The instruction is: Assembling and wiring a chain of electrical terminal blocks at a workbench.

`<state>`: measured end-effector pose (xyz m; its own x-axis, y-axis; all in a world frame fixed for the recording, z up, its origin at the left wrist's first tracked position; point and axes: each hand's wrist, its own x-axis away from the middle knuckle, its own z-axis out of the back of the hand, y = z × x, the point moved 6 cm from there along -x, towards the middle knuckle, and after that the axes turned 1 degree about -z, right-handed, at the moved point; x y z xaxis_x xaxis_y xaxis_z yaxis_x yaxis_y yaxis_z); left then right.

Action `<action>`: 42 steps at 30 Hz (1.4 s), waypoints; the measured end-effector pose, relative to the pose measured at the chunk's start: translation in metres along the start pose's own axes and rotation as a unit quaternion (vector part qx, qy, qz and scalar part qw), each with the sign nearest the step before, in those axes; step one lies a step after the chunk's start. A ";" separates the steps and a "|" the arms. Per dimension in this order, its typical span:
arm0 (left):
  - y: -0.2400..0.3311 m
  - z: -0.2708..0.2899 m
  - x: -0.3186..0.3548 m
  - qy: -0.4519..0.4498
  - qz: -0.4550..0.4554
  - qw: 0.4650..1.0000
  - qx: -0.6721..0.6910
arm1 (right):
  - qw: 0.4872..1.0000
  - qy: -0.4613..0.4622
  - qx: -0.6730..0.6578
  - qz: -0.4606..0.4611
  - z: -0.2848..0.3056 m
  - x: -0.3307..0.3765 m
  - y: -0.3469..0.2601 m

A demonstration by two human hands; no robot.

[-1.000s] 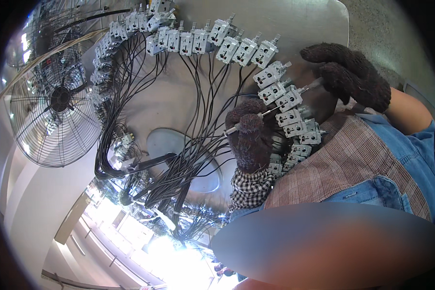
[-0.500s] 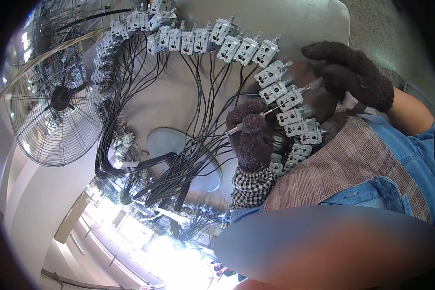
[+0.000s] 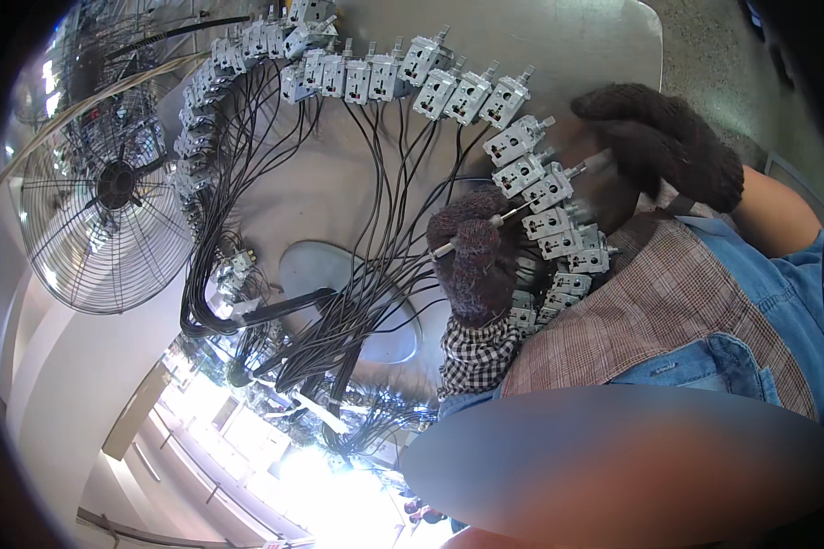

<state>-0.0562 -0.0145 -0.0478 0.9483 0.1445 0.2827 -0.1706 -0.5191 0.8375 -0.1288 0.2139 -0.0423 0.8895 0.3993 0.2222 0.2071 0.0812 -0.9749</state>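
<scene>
My left hand (image 3: 474,261), in a dark knitted glove under a checked cuff, is closed around a slim metal screwdriver-like tool (image 3: 510,216). The tool's thin shaft points at a grey metal switch block (image 3: 549,187). My right hand (image 3: 668,142), also gloved, is on the far side of that block. Its lower fingers are at a small grey cylinder (image 3: 599,160) by the block's shaft and seem to pinch it; the upper fingers stretch out. Blur partly hides this grip. Similar blocks (image 3: 471,96) with shafts form a long curved row.
Thin black wires (image 3: 380,183) run from the blocks into a thick bundle (image 3: 212,316). The blocks lie along a grey metal tabletop (image 3: 558,46). A wire-caged fan (image 3: 114,188) stands at the left. Near the wires is a grey rounded seat-like shape (image 3: 389,343).
The fingers of my right hand have shifted slightly and the hand's lower edge is blurred. The tool in my left hand has tilted a little. The blocks stay nearly in place.
</scene>
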 end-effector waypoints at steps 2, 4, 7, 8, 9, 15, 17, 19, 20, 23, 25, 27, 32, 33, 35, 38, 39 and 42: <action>0.000 -0.006 -0.002 -0.030 0.006 0.999 0.023 | 0.998 -0.010 -0.037 -0.054 0.003 0.001 0.015; 0.001 -0.006 -0.002 -0.037 -0.009 0.999 0.019 | 0.991 -0.025 -0.074 -0.107 -0.001 0.002 0.019; 0.002 -0.005 -0.001 -0.027 -0.007 1.000 -0.005 | 0.983 -0.015 -0.110 -0.147 -0.002 0.002 0.017; 0.001 -0.003 0.000 -0.008 0.010 1.000 -0.026 | 0.984 -0.020 -0.108 -0.142 -0.002 0.003 0.023; 0.000 -0.002 0.000 -0.008 0.010 1.000 -0.027 | 0.984 -0.026 -0.107 -0.138 -0.002 0.003 0.027; -0.004 0.004 0.002 0.009 0.031 0.999 0.012 | 0.986 -0.029 -0.100 -0.128 -0.003 0.002 0.003; -0.003 0.002 0.002 -0.014 0.007 1.000 0.012 | 0.982 -0.037 -0.109 -0.152 -0.002 0.004 0.007; -0.004 0.001 0.001 -0.017 0.011 0.999 0.030 | 0.976 -0.045 -0.116 -0.178 -0.002 0.004 0.011; -0.004 0.000 0.001 -0.020 0.016 0.999 0.047 | 0.977 -0.037 -0.108 -0.181 -0.002 0.004 0.011; -0.002 -0.005 0.001 0.025 0.000 0.999 0.022 | 0.989 -0.027 -0.088 -0.112 0.001 0.005 0.013; -0.001 -0.002 0.000 0.002 0.006 1.000 0.030 | 0.996 -0.030 -0.071 -0.036 0.000 0.003 0.003; -0.001 -0.001 0.000 -0.022 0.013 0.999 0.036 | 0.996 -0.040 -0.060 -0.054 -0.002 0.005 -0.002; -0.008 0.011 -0.002 -0.017 0.012 1.000 0.024 | 0.995 -0.058 -0.003 -0.085 -0.002 0.000 0.015; -0.007 0.008 -0.002 -0.017 0.012 1.000 0.024 | 0.998 -0.009 0.025 0.049 0.001 0.000 0.006; -0.004 0.000 -0.002 -0.025 0.009 0.999 0.025 | 0.999 -0.001 -0.006 0.041 0.000 0.002 0.007; 0.000 -0.004 -0.001 -0.013 0.013 0.999 0.031 | 0.997 -0.014 -0.072 -0.030 -0.001 0.000 0.015; 0.000 -0.007 -0.001 -0.013 0.012 0.999 0.030 | 0.989 -0.039 -0.110 -0.090 -0.001 0.000 0.021; 0.001 -0.002 0.000 0.044 0.012 0.999 0.003 | 0.978 -0.039 -0.092 -0.184 -0.003 -0.001 0.016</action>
<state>-0.0569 -0.0130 -0.0457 0.9168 0.2046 0.3429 -0.1916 -0.5281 0.8273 -0.1252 0.2121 -0.0577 0.7090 0.4434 0.5484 0.5830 0.0690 -0.8096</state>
